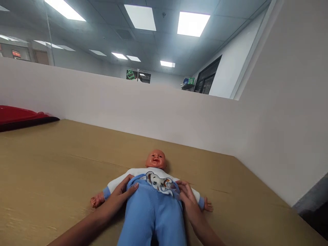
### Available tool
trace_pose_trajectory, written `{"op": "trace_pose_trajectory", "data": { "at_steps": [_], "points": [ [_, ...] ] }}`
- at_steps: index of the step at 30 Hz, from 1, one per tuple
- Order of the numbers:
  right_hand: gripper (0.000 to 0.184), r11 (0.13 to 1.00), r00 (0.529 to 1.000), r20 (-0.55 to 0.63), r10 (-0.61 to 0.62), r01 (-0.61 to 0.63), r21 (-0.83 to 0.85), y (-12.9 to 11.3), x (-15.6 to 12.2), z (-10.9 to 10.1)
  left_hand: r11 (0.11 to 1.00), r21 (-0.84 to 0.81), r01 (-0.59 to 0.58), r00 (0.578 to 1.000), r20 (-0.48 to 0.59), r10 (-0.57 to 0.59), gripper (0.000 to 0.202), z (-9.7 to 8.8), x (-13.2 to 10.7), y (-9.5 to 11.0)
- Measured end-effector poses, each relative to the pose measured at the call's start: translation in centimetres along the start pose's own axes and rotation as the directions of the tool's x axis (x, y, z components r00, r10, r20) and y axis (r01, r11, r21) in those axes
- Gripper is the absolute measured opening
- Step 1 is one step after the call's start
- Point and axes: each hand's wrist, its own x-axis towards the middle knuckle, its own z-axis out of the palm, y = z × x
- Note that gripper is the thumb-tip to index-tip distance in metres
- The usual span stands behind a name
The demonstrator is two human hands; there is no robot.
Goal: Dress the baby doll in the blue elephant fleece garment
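Observation:
A baby doll [155, 160] lies on its back, head toward the wall and arms spread to the sides. It wears a white top [119, 181] with blue cuffs and a cartoon animal print on the chest. Light blue pants [153, 208] cover its legs and reach up to the belly. My left hand [126, 190] pinches the waistband at the left, thumb on the front of the cloth. At the other side of the waist, my right hand [186, 194] has its fingers closed on the waistband, slightly blurred. The doll's feet are out of view.
Under the doll is a brown tabletop [64, 174], bordered by a low white wall [128, 106] behind and at the right. A red object with a dark edge [23, 116] lies at the far left. Glass rises above the back wall.

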Motion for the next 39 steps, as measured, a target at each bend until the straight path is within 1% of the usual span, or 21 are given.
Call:
{"op": "trace_pose_trajectory", "data": {
  "at_steps": [2, 4, 5, 6, 7, 8, 10, 11, 13, 15, 17, 18, 20, 21, 23, 26, 29, 33, 35, 37, 39],
  "points": [
    [0.041, 0.979, 0.992, -0.052, -0.116, 0.105, -0.176, -2.0, 0.1, 0.2, 0.991, 0.104, -0.083, 0.995, -0.038, 0.087, 0.069, -0.1, 0.5, -0.3],
    [0.037, 0.912, 0.968, -0.015, -0.251, 0.231, -0.337, -4.8, 0.9, 1.3, 0.981, 0.167, -0.101, 0.992, -0.062, 0.113, 0.073, -0.3, 0.8, -0.5],
    [0.033, 0.866, 0.952, 0.049, -0.303, 0.296, -0.403, -6.3, 1.5, 2.2, 0.978, 0.18, -0.101, 0.992, -0.053, 0.112, 0.073, -0.5, 0.9, -0.6],
    [0.027, 0.811, 0.929, 0.152, -0.339, 0.37, -0.453, -7.7, 2.3, 3.5, 0.978, 0.181, -0.103, 0.994, -0.024, 0.109, 0.072, -0.6, 1.0, -0.6],
    [0.022, 0.757, 0.896, 0.292, -0.334, 0.44, -0.484, -8.9, 3.2, 5.0, 0.978, 0.175, -0.114, 0.993, 0.028, 0.111, 0.067, -0.7, 0.9, -0.6],
    [0.022, 0.71, 0.866, 0.403, -0.297, 0.482, -0.514, -10.0, 4.3, 6.7, 0.978, 0.162, -0.133, 0.989, 0.087, 0.12, 0.062, -0.8, 0.9, -0.6],
    [0.028, 0.562, 0.754, 0.627, -0.197, 0.611, -0.558, -11.0, 6.6, 10.4, 0.976, 0.137, -0.168, 0.975, 0.167, 0.144, 0.056, -0.9, 0.7, -0.7],
    [0.029, 0.524, 0.697, 0.704, -0.137, 0.654, -0.546, -11.0, 7.7, 12.3, 0.976, 0.136, -0.171, 0.974, 0.17, 0.147, 0.059, -0.9, 0.6, -0.7],
    [0.034, 0.464, 0.567, 0.824, 0.003, 0.729, -0.503, -10.2, 10.1, 15.8, 0.975, 0.158, -0.154, 0.983, 0.119, 0.136, 0.069, -1.0, 0.5, -1.0],
    [0.048, 0.433, 0.434, 0.886, 0.162, 0.776, -0.459, -8.9, 12.1, 18.5, 0.969, 0.206, -0.138, 0.99, 0.064, 0.128, 0.07, -1.0, 0.4, -1.1],
    [0.064, 0.416, 0.331, 0.902, 0.277, 0.805, -0.423, -7.9, 13.5, 20.1, 0.955, 0.258, -0.147, 0.989, 0.037, 0.142, 0.063, -0.9, 0.5, -1.1],
    [0.07, 0.409, 0.297, 0.905, 0.303, 0.818, -0.405, -7.6, 14.0, 20.5, 0.949, 0.275, -0.157, 0.988, 0.027, 0.155, 0.061, -0.9, 0.5, -1.1],
    [0.073, 0.393, 0.257, 0.921, 0.292, 0.846, -0.36, -7.5, 14.5, 20.5, 0.94, 0.287, -0.184, 0.981, -0.003, 0.193, 0.057, -0.8, 0.7, -1.0],
    [0.069, 0.382, 0.249, 0.932, 0.262, 0.86, -0.337, -7.8, 14.6, 20.3, 0.936, 0.284, -0.207, 0.975, -0.019, 0.221, 0.056, -0.7, 0.9, -1.0],
    [0.058, 0.354, 0.257, 0.948, 0.186, 0.883, -0.308, -8.6, 14.6, 19.4, 0.917, 0.297, -0.267, 0.956, -0.039, 0.291, 0.052, -0.6, 1.1, -1.0],
    [0.048, 0.32, 0.305, 0.947, 0.106, 0.891, -0.323, -10.2, 14.6, 17.8, 0.877, 0.35, -0.329, 0.925, -0.068, 0.374, 0.045, -0.5, 1.3, -0.8],
    [0.045, 0.333, 0.353, 0.932, 0.078, 0.872, -0.358, -11.2, 14.8, 16.5, 0.88, 0.343, -0.329, 0.905, -0.152, 0.398, 0.044, -0.5, 1.0, -0.2],
    [0.044, 0.425, 0.367, 0.929, 0.042, 0.835, -0.349, -10.9, 15.1, 15.2, 0.889, 0.368, -0.272, 0.903, -0.222, 0.368, 0.049, -1.1, 0.8, 0.7],
    [0.043, 0.49, 0.375, 0.927, 0.007, 0.807, -0.33, -10.3, 15.1, 14.7, 0.874, 0.417, -0.251, 0.888, -0.261, 0.379, 0.053, -1.7, 1.1, 1.2],
    [0.045, 0.555, 0.404, 0.914, -0.027, 0.766, -0.323, -9.7, 15.0, 14.4, 0.856, 0.435, -0.279, 0.871, -0.26, 0.416, 0.053, -2.4, 1.6, 1.5],
    [0.047, 0.609, 0.434, 0.9, -0.044, 0.726, -0.32, -9.2, 14.6, 14.5, 0.845, 0.409, -0.345, 0.862, -0.218, 0.457, 0.052, -3.0, 2.2, 1.7]
  ]
}}
